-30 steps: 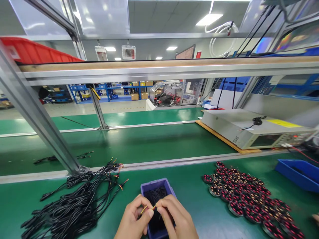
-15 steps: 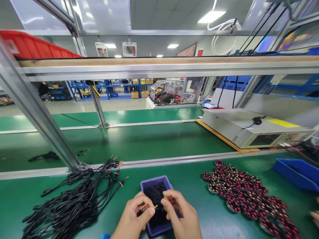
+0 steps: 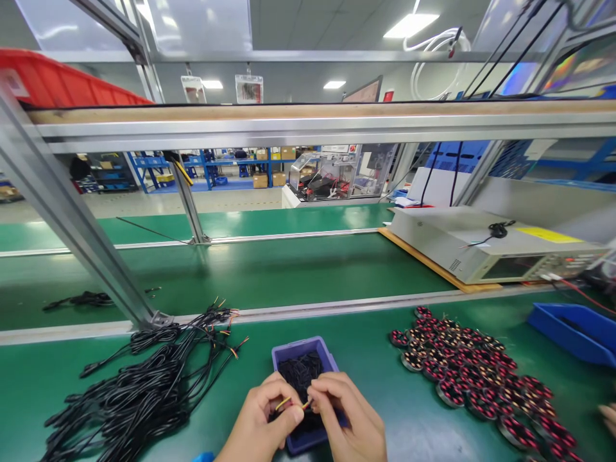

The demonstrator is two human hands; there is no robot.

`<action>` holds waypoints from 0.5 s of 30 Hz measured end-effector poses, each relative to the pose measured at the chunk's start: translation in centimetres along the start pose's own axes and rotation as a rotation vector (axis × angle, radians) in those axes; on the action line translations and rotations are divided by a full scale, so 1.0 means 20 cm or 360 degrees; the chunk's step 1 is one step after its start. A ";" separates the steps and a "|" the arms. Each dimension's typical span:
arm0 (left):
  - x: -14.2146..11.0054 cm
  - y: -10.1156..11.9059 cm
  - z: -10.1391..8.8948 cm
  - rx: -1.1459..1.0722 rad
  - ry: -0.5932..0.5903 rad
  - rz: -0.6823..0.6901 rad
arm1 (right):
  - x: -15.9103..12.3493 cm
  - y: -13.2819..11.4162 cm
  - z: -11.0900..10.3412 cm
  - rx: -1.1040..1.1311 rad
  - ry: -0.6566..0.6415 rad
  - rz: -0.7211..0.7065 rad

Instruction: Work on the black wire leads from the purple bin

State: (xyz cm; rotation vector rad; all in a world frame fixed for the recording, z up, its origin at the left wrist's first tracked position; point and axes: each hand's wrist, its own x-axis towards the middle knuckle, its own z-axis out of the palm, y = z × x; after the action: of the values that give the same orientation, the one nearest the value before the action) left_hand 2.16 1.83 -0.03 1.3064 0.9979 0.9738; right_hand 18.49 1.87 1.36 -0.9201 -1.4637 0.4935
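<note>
My left hand (image 3: 267, 417) is closed in a pinch on thin coloured wires (image 3: 283, 403); one yellow strand shows between its fingers, and an orange-red end sticks out past the thumb. My right hand (image 3: 345, 414) is pinched shut at that end, its fingertips touching the wire tip. Whatever small piece it may hold is hidden by the fingers. Both hands are over the near part of a purple bin (image 3: 294, 351), which holds many small, thin black pieces (image 3: 303, 372).
A heap of black cables (image 3: 144, 391) with bare coloured ends lies at left. Many motor stators with red-and-copper windings (image 3: 469, 369) cover the right side, beside a blue tray (image 3: 575, 333). A grey bench instrument (image 3: 481, 247) stands behind. At the right edge another person's hand (image 3: 609, 414) shows.
My hands have come closer together. The right fingertips, earlier apart from the wire end, now meet it, and more of the orange-red wire shows between the hands.
</note>
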 end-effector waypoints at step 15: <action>-0.01 0.01 0.02 -0.0141 0.0040 -0.0047 | 0.01 -0.03 0.00 -0.0095 -0.0006 -0.0108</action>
State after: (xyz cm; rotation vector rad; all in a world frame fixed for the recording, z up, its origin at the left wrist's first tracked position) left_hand 2.40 1.56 0.24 1.2058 0.9794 1.0032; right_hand 18.42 1.75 1.91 -0.9134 -1.5147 0.4036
